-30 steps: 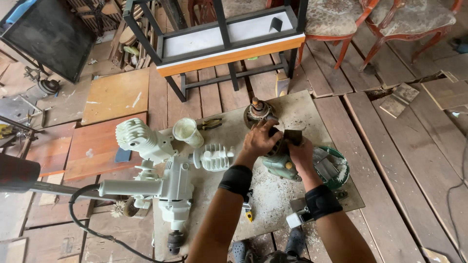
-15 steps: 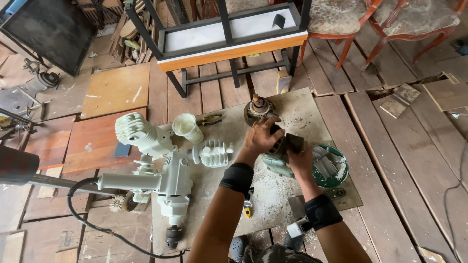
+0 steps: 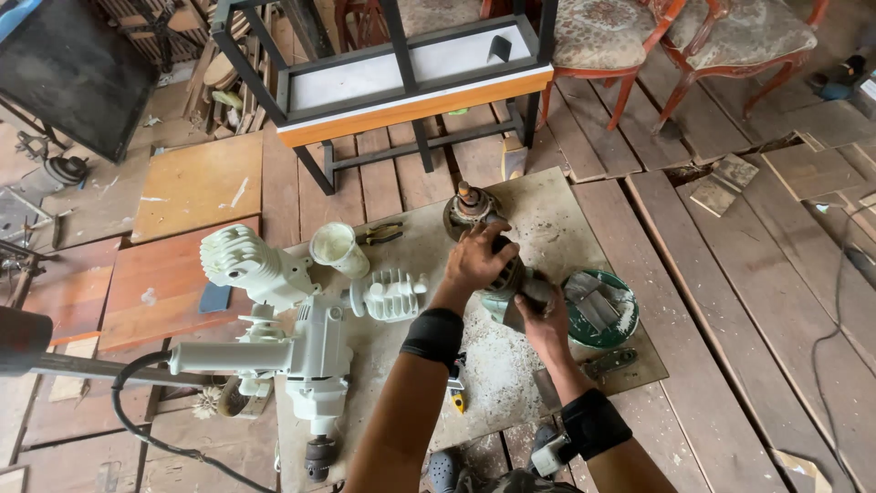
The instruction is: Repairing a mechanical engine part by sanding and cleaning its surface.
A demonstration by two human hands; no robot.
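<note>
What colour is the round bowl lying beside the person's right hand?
Green on the rim, the bowl holds grey pieces and pale dust; the head view shows it.

both forearms reach forward with black wrist wraps on, left hand (image 3: 476,260) curled palm-down in a grip, right hand (image 3: 545,321) cupped just beside it, fingers closed

Worn plank floor (image 3: 730,301), a black-framed bench (image 3: 401,82), two cushioned wooden chairs (image 3: 639,36) behind.
</note>
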